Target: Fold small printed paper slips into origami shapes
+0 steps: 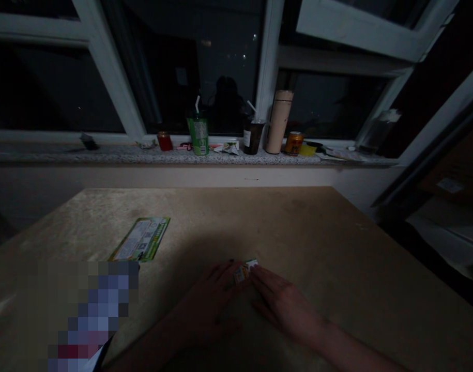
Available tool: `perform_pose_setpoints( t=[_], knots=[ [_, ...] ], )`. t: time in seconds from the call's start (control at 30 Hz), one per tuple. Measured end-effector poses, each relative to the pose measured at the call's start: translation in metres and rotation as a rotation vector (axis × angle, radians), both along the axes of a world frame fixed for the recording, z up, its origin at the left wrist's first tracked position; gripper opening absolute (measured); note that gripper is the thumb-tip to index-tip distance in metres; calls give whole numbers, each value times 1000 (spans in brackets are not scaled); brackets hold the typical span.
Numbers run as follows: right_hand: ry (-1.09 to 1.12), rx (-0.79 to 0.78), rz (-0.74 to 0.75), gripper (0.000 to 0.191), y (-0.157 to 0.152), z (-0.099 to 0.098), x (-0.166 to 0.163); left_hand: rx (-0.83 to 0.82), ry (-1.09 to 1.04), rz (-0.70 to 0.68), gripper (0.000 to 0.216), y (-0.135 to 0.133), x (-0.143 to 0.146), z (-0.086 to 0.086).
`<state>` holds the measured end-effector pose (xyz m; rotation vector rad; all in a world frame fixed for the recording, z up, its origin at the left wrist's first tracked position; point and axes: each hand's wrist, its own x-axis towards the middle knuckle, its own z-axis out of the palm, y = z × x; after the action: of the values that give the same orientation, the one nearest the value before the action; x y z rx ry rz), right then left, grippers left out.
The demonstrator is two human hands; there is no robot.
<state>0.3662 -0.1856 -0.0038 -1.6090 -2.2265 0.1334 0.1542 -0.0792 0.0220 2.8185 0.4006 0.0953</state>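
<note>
A small printed piece of card or packet (242, 274), orange, white and green, lies on the table between my hands. My left hand (213, 292) rests over its left side, fingers stretched out and low on the tabletop. From the right, my right hand (278, 294) touches its edge with straight fingers held close together. Dim light hides the thumbs and the exact contact. Farther left on the table lies a green and white printed card (143, 238).
A pixelated patch covers an object (100, 315) at the lower left of the brown table (298, 222). Behind, a stone windowsill (135, 156) carries a green cup (199, 135), a dark cup with a straw (252, 138), a pink flask (278, 124) and an orange can (294, 143).
</note>
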Motion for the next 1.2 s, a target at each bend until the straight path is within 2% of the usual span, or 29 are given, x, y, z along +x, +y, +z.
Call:
perform_pose_setpoints(
  t=[0.4, 0.6, 0.7, 1.2],
  knots=[
    [35, -50, -8, 56, 1, 6, 0, -22, -13, -18, 77, -3, -6, -3],
    [-3, -60, 10, 53, 2, 7, -1, -8, -10, 47, 74, -22, -2, -13],
    [-17, -64, 16, 55, 3, 10, -3, -11, -15, 87, 79, -31, -1, -17],
    [-38, -11, 11, 49, 5, 11, -5, -1, -22, 84, 87, -28, 0, -10]
  ],
)
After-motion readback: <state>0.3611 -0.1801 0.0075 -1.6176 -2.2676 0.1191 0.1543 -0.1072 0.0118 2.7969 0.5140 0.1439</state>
